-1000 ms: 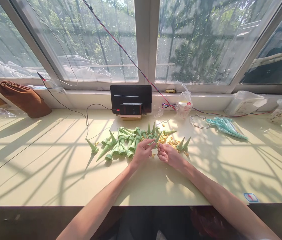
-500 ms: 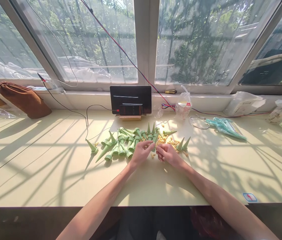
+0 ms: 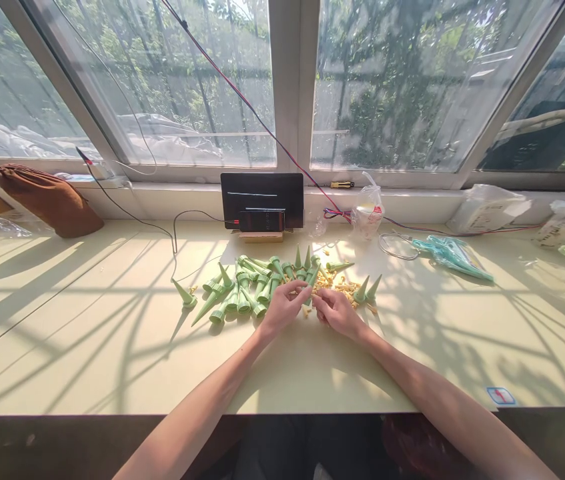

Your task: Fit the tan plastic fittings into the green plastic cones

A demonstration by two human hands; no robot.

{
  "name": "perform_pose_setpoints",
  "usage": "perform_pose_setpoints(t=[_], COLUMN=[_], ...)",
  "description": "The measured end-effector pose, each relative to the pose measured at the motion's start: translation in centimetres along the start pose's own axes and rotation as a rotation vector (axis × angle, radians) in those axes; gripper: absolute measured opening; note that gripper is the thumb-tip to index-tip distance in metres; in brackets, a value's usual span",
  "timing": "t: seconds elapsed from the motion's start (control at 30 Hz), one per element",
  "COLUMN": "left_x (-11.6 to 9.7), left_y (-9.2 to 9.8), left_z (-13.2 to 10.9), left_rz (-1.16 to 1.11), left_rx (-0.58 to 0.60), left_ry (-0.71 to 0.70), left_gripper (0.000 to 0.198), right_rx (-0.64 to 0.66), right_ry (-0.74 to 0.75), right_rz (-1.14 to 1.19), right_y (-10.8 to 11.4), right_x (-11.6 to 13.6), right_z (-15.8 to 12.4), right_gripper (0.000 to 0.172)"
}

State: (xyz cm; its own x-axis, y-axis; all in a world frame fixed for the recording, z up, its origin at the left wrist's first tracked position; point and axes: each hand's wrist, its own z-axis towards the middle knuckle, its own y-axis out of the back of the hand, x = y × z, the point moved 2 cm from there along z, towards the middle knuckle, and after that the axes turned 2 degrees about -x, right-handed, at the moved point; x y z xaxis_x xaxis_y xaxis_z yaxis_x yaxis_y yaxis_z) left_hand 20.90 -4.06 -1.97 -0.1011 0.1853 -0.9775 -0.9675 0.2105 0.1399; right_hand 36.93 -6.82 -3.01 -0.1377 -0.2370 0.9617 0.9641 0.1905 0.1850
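Observation:
My left hand (image 3: pixel 286 305) is closed around a green plastic cone spike (image 3: pixel 314 275), whose pointed end sticks up beyond the fingers. Close beside it, the thumb and fingers of my right hand (image 3: pixel 337 312) pinch a small yellow plastic piece against the spike's lower end; the fingers partly hide it. Several green cone spikes (image 3: pixel 233 297) lie in a heap left of my hands, some on their sides. Behind and right of my fingers are many loose yellow pieces (image 3: pixel 346 285). Two green cones (image 3: pixel 367 289) stand tip up at the right edge of that pile.
A dark tablet (image 3: pixel 262 193) leans by the window, a phone (image 3: pixel 262 221) in front of it with a cable. Further right are a plastic bag with a cup (image 3: pixel 367 212) and a teal packet (image 3: pixel 452 257). A brown pouch (image 3: pixel 47 200) lies at left on the pale table (image 3: pixel 87 353).
My right hand has shifted very slightly, its fingers now closer to the spike's lower end. My left hand keeps its hold on the spike; the heaps are unchanged.

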Motion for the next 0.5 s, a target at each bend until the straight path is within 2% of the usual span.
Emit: perform_pose_setpoints(t=[0.2,0.33,0.5], left_x=[0.12,-0.18,-0.44], left_y=[-0.08,-0.03,-0.18], left_z=[-0.10,0.04,0.09], left_rz=[-0.032,-0.046,-0.023], left_rx=[0.049,0.066,0.061], left_ry=[-0.005,-0.112,-0.120], left_gripper=[0.042,0.035,0.037], right_rx=[0.100,0.168,0.184], right_ry=[-0.181,-0.336,-0.434], right_rz=[0.399,0.645,0.745], right_y=[-0.21,-0.33,-0.23], right_x=[-0.12,0.12,-0.01], right_z=[0.23,0.13,0.23], right_gripper=[0.042,0.043,0.038])
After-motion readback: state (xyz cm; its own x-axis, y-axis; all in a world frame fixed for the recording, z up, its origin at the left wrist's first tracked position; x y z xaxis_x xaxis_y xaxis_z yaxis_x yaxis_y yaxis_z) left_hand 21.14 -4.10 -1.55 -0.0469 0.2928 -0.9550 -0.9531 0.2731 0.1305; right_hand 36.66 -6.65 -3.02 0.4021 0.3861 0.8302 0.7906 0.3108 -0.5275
